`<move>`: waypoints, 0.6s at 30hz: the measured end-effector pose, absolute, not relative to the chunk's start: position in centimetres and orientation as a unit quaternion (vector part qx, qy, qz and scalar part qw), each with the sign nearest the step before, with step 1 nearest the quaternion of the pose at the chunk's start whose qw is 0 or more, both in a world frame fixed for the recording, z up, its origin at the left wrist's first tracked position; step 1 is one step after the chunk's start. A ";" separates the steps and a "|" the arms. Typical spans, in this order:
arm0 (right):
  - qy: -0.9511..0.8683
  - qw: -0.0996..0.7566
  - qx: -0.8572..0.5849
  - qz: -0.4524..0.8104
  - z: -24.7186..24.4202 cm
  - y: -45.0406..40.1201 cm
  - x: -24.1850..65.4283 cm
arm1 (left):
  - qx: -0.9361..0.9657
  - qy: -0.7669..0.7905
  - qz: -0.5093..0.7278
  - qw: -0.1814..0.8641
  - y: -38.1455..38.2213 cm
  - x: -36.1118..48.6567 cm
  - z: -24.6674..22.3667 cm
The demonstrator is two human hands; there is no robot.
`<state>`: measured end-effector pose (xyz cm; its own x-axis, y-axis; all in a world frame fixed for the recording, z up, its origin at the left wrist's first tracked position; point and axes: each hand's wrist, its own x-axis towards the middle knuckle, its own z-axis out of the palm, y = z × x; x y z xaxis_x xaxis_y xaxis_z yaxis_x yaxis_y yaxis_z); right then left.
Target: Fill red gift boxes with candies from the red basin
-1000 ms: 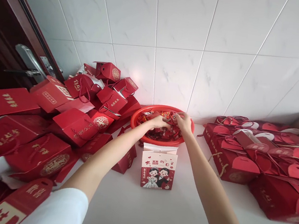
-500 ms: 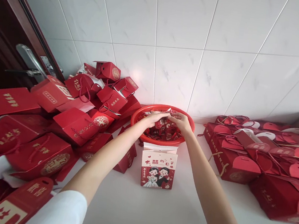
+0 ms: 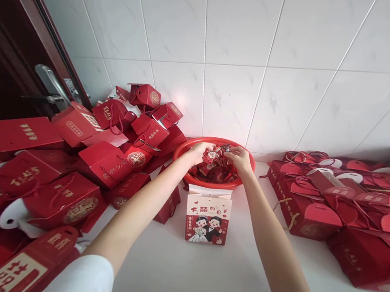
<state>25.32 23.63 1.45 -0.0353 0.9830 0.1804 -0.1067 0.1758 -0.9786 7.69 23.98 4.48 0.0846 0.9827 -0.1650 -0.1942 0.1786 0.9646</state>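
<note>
Both hands are over a red plastic basket (image 3: 218, 186) filled with small red wrapped candies (image 3: 218, 173). My left hand (image 3: 199, 152) is closed at the basket's left part, its fingers against a red and white wrapped candy (image 3: 211, 156). At the right part, my right hand (image 3: 239, 158) pinches a dark wrapped candy (image 3: 225, 148) between thumb and fingers. In front of the basket, an open paper box (image 3: 207, 222) with a cartoon bride and groom stands upright on the white table (image 3: 199, 280).
Red gift boxes (image 3: 104, 163) lie in a jumbled pile on the left, beside a dark door with a metal handle (image 3: 50, 84). More red boxes (image 3: 318, 217) stand in rows on the right. A tiled wall (image 3: 230, 93) rises behind the basket.
My hands have moved slightly apart over the basket, uncovering more candies between them. The whole view has shifted a little, and the cartoon box still stands in front of the basket.
</note>
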 end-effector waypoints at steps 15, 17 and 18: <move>-0.561 0.552 -0.363 0.498 2.4 22.7 25.1 | 0.414 0.392 0.604 0.557 21.9 9.5 3.2; -0.580 0.525 -0.341 0.522 2.7 22.3 24.9 | 0.420 0.387 0.608 0.552 21.7 9.8 3.4; -0.585 0.514 -0.333 0.532 2.8 22.1 24.9 | 0.423 0.387 0.609 0.549 21.6 9.9 3.4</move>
